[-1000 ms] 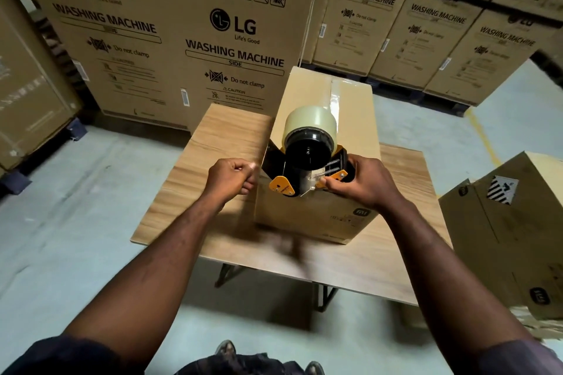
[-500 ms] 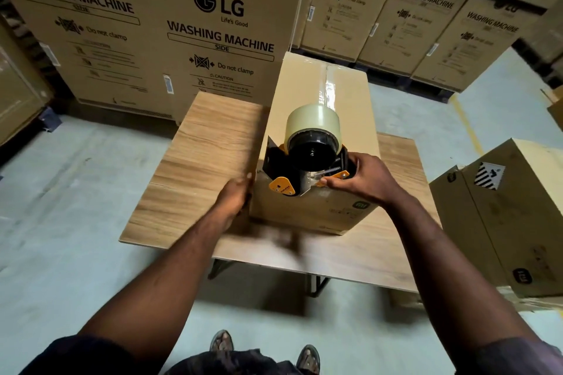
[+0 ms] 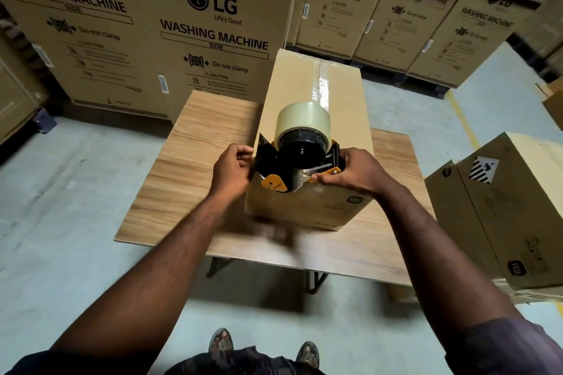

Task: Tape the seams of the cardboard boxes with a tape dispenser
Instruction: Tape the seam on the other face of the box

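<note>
A long cardboard box (image 3: 292, 91) lies on a wooden table (image 3: 207, 137), with a strip of clear tape (image 3: 320, 85) running along its top seam. The black and orange tape dispenser (image 3: 298, 161), carrying a clear tape roll, stands on the box's near end. My right hand (image 3: 350, 173) grips the dispenser from the right. My left hand (image 3: 231, 170) is curled at the dispenser's left edge, beside the box's near left corner; what its fingertips pinch is hidden.
Large washing machine cartons (image 3: 182, 24) stand stacked behind the table and along the back right (image 3: 411, 18). Another brown box (image 3: 502, 207) stands on the floor at the right. Grey concrete floor (image 3: 61, 222) surrounds the table. My feet (image 3: 222, 341) show at the bottom.
My left hand went from a fist left of the box down to the box's side, then rose to the dispenser's left edge. The right hand stayed on the dispenser.
</note>
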Tool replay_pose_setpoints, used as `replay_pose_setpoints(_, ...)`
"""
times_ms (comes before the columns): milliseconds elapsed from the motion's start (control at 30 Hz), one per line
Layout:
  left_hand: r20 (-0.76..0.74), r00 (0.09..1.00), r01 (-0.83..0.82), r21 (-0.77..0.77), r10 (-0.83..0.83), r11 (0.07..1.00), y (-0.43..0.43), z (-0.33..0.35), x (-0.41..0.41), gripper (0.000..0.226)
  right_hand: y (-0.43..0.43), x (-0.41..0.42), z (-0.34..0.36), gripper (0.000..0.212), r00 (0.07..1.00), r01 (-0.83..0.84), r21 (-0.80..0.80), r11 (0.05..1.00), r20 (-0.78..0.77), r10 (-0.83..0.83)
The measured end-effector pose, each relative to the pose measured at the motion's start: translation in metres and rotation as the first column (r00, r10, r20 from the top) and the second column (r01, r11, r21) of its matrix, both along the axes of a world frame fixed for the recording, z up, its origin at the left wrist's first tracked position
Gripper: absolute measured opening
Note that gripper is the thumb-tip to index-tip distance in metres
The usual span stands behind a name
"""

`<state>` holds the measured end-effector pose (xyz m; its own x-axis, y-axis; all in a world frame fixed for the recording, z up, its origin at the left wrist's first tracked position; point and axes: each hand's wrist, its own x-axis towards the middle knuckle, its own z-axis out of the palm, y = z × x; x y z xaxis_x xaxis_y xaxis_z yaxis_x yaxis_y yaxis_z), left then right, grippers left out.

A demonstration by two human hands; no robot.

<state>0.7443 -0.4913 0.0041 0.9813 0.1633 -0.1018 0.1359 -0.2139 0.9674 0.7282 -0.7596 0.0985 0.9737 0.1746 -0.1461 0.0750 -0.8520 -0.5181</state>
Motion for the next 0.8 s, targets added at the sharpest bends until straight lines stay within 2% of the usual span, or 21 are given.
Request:
replay_pose_setpoints(133,-0.001,1.000,-0.029,-0.044,0.029,0.999,-0.002,-0.001,-0.006,0.032,-0.001,-0.005,-0.003,0.040,0.998,-0.053,-0.038,0.998,0.039,0.054)
replay_pose_setpoints(233,0.033,0.999,-0.035,-0.013,0.035,0.999,-0.002,0.005,-0.009,0.026,-0.013,-0.008,-0.002,0.048,0.998,-0.054,-0.047,0.997,0.029,0.055)
replay_pose_setpoints(333,0.055,0.997,-0.063,0.030,0.061,0.998,-0.004,0.010,-0.013,0.020,-0.046,-0.018,-0.002,0.041,0.999,-0.032,-0.041,0.999,0.027,0.033)
replay_pose_setpoints(400,0.097,0.992,-0.094,0.094,0.085,0.991,-0.010,0.015,-0.016,0.020,-0.071,-0.027,-0.004,0.032,1.000,-0.016,0.007,1.000,0.022,0.016)
replay_pose_setpoints(467,0.189,0.979,-0.126,0.242,0.081,0.962,-0.018,0.020,-0.021,0.024,-0.086,-0.032,-0.007,0.027,1.000,-0.004,0.061,0.998,0.021,0.002)
replay_pose_setpoints(533,0.315,0.948,-0.100,0.403,-0.035,0.910,-0.031,0.026,-0.031,0.039,-0.090,-0.032,-0.011,0.026,0.999,-0.007,0.088,0.996,0.039,0.003)
replay_pose_setpoints(600,0.355,0.911,0.001,0.509,-0.211,0.861,-0.050,0.030,-0.043,0.050,-0.091,-0.029,-0.015,0.029,0.999,-0.032,0.089,0.996,0.044,0.028)
replay_pose_setpoints(633,0.315,0.896,0.087,0.566,-0.313,0.820,-0.060,0.030,-0.048,0.054,-0.091,-0.028,-0.016,0.035,0.998,-0.046,0.087,0.995,0.042,0.042)
replay_pose_setpoints(700,0.137,0.874,0.233,0.724,-0.467,0.649,-0.074,0.025,-0.059,0.070,-0.092,-0.028,-0.017,0.051,0.999,-0.041,0.100,0.994,0.036,0.037)
replay_pose_setpoints(767,-0.027,0.881,0.295,0.812,-0.473,0.503,-0.074,0.014,-0.064,0.089,-0.094,-0.029,-0.017,0.055,0.999,-0.042,0.108,0.993,0.027,0.040)
replay_pose_setpoints(800,-0.030,0.881,0.284,0.831,-0.471,0.478,-0.071,0.011,-0.064,0.094,-0.094,-0.030,-0.018,0.052,0.999,-0.048,0.102,0.994,0.026,0.045)
